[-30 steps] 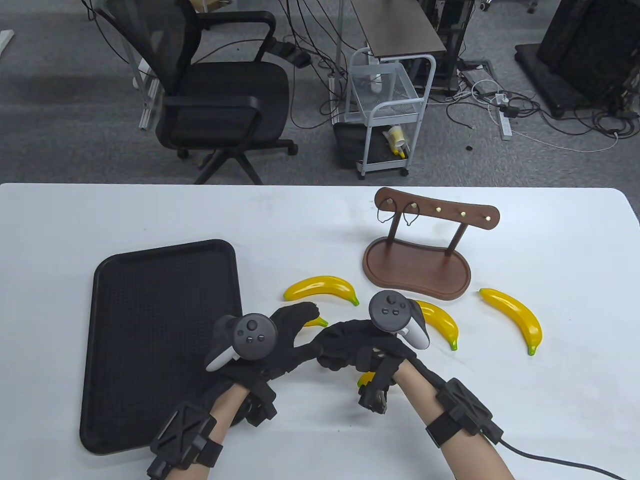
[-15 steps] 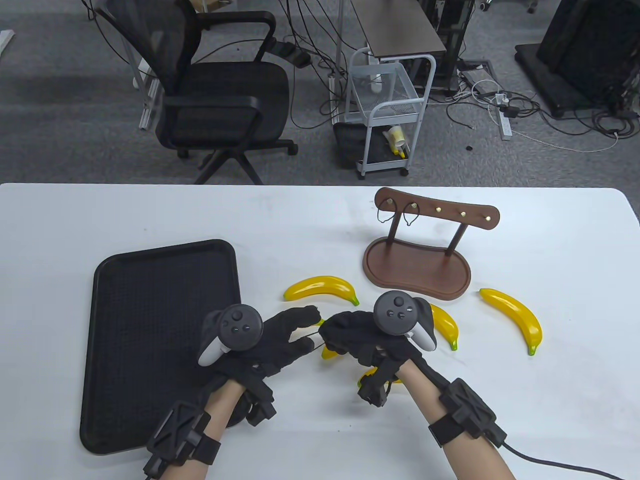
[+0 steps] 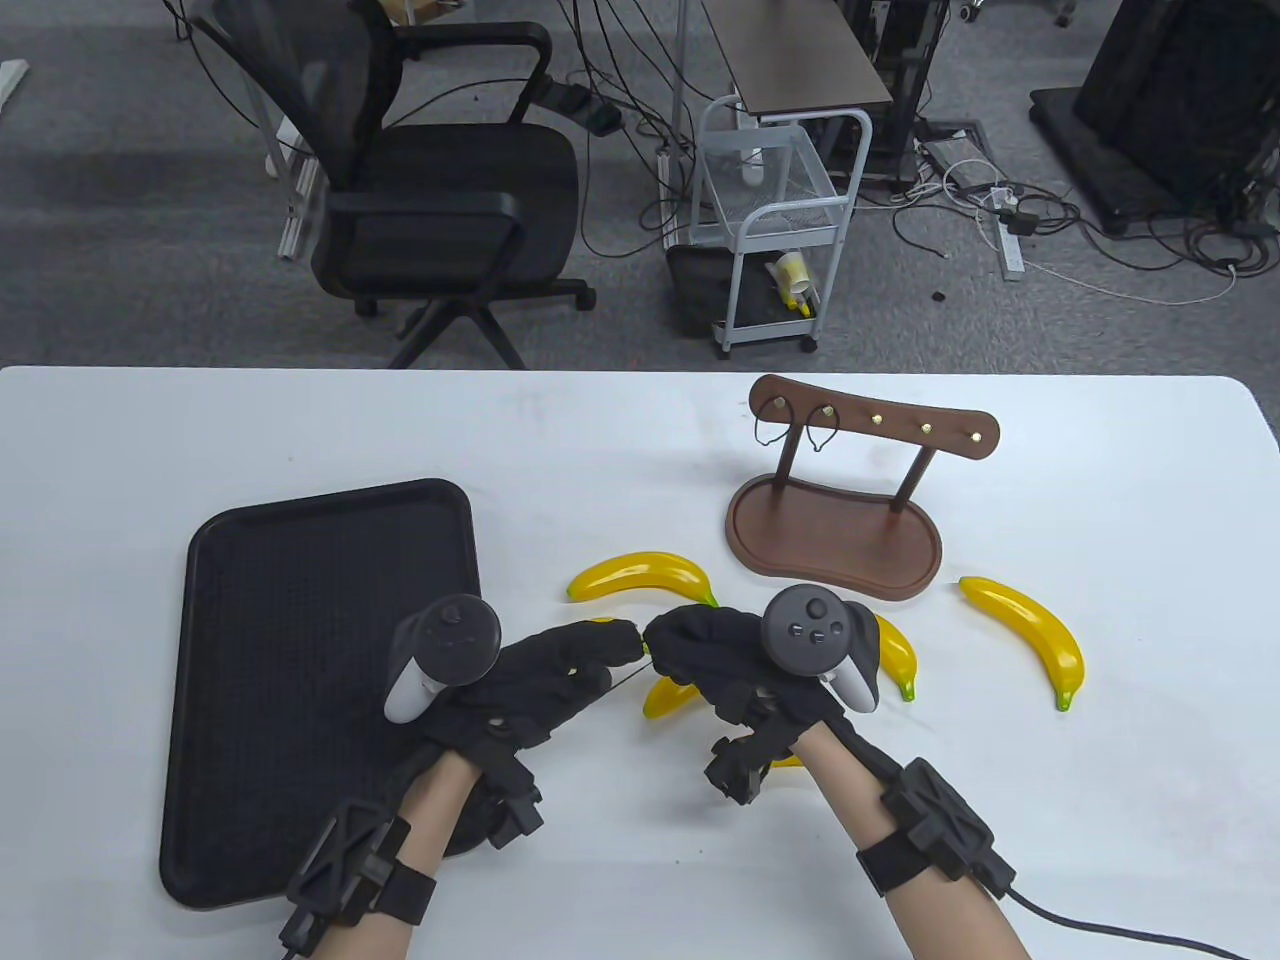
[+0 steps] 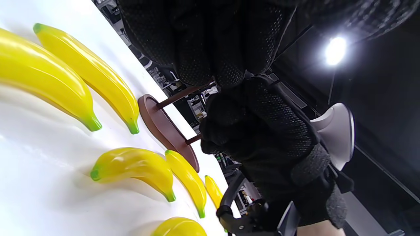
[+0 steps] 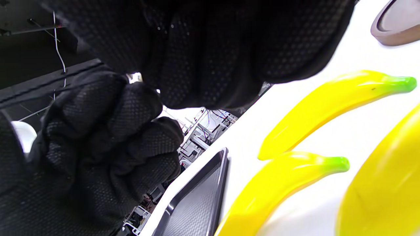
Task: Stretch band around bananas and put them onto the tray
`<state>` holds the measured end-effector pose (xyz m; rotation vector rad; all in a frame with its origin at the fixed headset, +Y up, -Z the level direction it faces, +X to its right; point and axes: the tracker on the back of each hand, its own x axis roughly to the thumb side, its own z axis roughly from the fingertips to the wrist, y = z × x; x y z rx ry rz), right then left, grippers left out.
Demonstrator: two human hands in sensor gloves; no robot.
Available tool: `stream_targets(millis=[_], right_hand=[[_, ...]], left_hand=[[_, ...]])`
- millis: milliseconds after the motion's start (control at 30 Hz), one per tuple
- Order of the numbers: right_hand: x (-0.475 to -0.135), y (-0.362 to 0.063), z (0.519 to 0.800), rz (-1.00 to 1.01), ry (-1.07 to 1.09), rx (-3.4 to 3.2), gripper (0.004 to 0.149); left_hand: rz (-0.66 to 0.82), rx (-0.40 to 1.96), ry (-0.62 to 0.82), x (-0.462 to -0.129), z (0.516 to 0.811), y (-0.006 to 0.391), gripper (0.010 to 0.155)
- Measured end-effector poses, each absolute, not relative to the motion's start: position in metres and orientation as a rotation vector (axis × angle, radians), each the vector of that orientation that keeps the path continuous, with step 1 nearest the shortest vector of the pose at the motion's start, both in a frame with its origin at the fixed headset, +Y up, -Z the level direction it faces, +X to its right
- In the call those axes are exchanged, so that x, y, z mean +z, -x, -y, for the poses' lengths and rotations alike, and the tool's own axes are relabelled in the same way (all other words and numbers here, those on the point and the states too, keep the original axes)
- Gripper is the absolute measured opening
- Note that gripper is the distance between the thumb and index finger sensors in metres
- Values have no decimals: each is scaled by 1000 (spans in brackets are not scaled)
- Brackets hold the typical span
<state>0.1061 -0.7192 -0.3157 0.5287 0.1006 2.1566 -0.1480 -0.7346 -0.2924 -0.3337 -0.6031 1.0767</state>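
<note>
One white table (image 3: 1100,800) carries everything. On it lies one black tray (image 3: 300,620), bare, to my left. One brown wooden rack (image 3: 835,530) stands at the far right, with two thin bands (image 3: 822,432) looped on its pegs. I count five yellow bananas (image 3: 640,576) on the table, all off the tray: one beyond my fingers, two beneath my hands, one partly behind my right tracker, one alone at right. My left hand (image 3: 530,680) and right hand (image 3: 715,660) meet fingertip to fingertip, both curled, pinching one thin band (image 3: 625,680) between them.
</note>
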Motion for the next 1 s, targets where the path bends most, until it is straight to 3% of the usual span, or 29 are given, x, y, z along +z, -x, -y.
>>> stream_targets(millis=[567,1000], right_hand=[[-318,-105,727,-213,-512,2046,36],[-323,-106,745,-380,-516,1852,37]], left_hand=[[644,1226,359,-292,730,148,60],[649,1191,381,-290,730,144,64]])
